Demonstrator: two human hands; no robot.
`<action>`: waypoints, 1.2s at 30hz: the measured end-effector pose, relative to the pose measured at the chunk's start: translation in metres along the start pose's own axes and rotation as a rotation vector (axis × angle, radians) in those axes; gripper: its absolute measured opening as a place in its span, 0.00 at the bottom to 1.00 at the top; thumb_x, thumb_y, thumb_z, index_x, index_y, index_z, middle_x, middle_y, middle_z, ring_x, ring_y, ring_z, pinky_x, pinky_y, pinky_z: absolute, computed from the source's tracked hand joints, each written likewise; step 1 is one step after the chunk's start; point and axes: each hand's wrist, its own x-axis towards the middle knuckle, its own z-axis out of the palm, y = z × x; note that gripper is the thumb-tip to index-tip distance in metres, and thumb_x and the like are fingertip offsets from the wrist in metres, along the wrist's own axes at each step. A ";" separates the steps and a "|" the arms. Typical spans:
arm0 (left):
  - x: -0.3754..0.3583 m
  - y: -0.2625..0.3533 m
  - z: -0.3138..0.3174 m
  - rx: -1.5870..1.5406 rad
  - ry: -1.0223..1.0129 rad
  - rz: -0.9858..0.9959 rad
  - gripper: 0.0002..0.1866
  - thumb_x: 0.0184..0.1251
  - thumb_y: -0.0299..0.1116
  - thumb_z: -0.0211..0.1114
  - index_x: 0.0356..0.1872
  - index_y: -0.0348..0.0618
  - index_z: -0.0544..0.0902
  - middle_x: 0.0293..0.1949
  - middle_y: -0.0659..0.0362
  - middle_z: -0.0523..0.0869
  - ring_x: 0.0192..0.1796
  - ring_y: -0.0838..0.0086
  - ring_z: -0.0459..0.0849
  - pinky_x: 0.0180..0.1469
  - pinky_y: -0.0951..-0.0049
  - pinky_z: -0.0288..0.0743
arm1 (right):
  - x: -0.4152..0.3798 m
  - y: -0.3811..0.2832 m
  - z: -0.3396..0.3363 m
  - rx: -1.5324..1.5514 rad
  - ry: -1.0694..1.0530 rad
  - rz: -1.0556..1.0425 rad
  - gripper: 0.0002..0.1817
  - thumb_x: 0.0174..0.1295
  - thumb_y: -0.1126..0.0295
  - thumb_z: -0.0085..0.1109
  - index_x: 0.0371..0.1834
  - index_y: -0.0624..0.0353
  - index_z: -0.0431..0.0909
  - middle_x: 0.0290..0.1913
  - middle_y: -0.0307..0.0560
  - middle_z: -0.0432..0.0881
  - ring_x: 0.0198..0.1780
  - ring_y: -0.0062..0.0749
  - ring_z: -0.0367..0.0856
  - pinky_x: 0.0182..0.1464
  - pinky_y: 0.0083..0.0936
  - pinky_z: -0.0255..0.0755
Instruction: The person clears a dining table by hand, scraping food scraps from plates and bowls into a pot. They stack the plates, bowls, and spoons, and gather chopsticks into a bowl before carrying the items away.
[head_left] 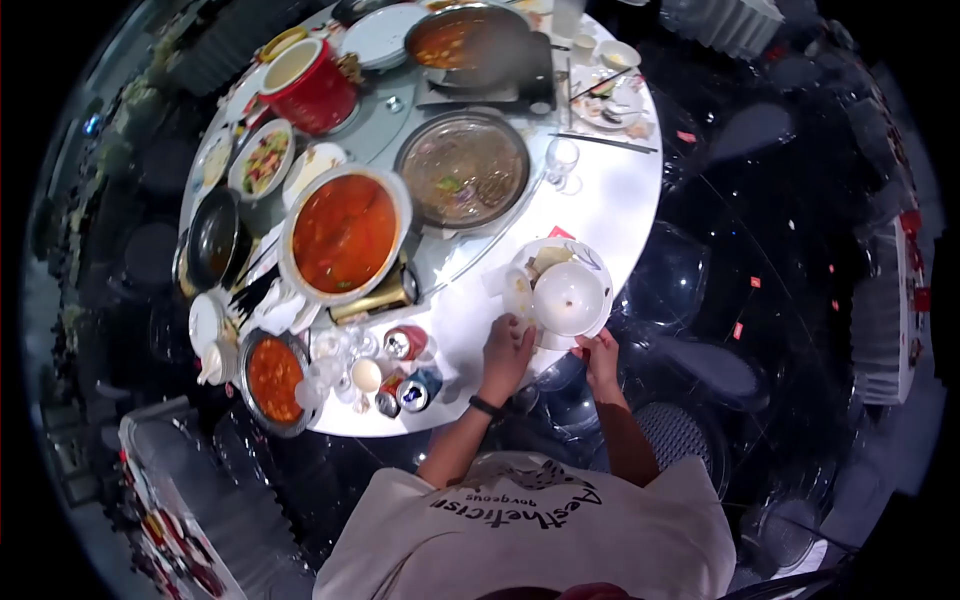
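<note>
My left hand [507, 350] rests on the near edge of a white plate [590, 262] at the round table's rim, fingers curled on it beside a small cup [518, 295]. My right hand [598, 350] grips the same plate's edge on the other side. A white bowl [568, 297] sits upright on that plate, with another small dish [548, 258] behind it. A black band is on my left wrist.
A big pot of red soup [345, 232], a greasy metal platter [462, 170] and a red pot [312, 85] stand on the turntable. Drink cans [405, 343] and glasses crowd the near left edge. Clear chairs [668, 285] surround the table.
</note>
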 end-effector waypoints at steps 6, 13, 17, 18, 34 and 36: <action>-0.017 -0.018 0.008 0.103 0.260 0.042 0.29 0.59 0.41 0.66 0.56 0.36 0.69 0.39 0.42 0.79 0.41 0.48 0.79 0.43 0.55 0.74 | -0.065 0.030 0.023 0.059 -0.135 -0.033 0.18 0.56 0.79 0.58 0.52 0.60 0.74 0.41 0.40 0.82 0.34 0.23 0.81 0.33 0.18 0.75; -0.034 -0.043 -0.007 -0.106 0.215 -0.240 0.17 0.58 0.29 0.57 0.48 0.35 0.72 0.40 0.37 0.78 0.45 0.42 0.77 0.46 0.51 0.72 | -0.128 0.035 0.044 0.015 -0.157 -0.097 0.19 0.55 0.76 0.61 0.51 0.64 0.74 0.39 0.38 0.80 0.34 0.19 0.78 0.31 0.14 0.74; -0.041 -0.025 -0.007 -0.060 0.388 -0.049 0.16 0.57 0.25 0.56 0.46 0.31 0.70 0.35 0.36 0.80 0.42 0.42 0.80 0.43 0.54 0.74 | -0.154 0.032 0.049 -0.006 -0.159 -0.109 0.17 0.57 0.76 0.58 0.51 0.63 0.74 0.40 0.41 0.81 0.36 0.22 0.80 0.33 0.15 0.75; -0.041 -0.015 -0.012 -0.085 0.380 -0.035 0.15 0.58 0.25 0.56 0.46 0.31 0.69 0.35 0.36 0.80 0.41 0.42 0.80 0.43 0.55 0.74 | -0.160 0.028 0.053 -0.002 -0.159 -0.125 0.17 0.57 0.76 0.58 0.51 0.63 0.73 0.40 0.41 0.81 0.36 0.22 0.80 0.33 0.15 0.75; 0.002 -0.112 -0.468 0.039 0.073 0.158 0.15 0.60 0.29 0.59 0.48 0.37 0.74 0.41 0.47 0.83 0.43 0.58 0.81 0.47 0.64 0.72 | -0.186 0.017 0.130 -0.041 0.040 -0.272 0.15 0.54 0.83 0.60 0.46 0.66 0.76 0.34 0.45 0.83 0.24 0.23 0.80 0.24 0.13 0.77; 0.036 -0.161 -0.520 0.080 -0.033 0.103 0.15 0.59 0.28 0.60 0.48 0.37 0.76 0.42 0.49 0.83 0.43 0.62 0.81 0.48 0.66 0.72 | -0.198 0.025 0.150 -0.026 0.107 -0.256 0.13 0.54 0.83 0.60 0.44 0.65 0.76 0.33 0.44 0.82 0.24 0.22 0.80 0.24 0.13 0.76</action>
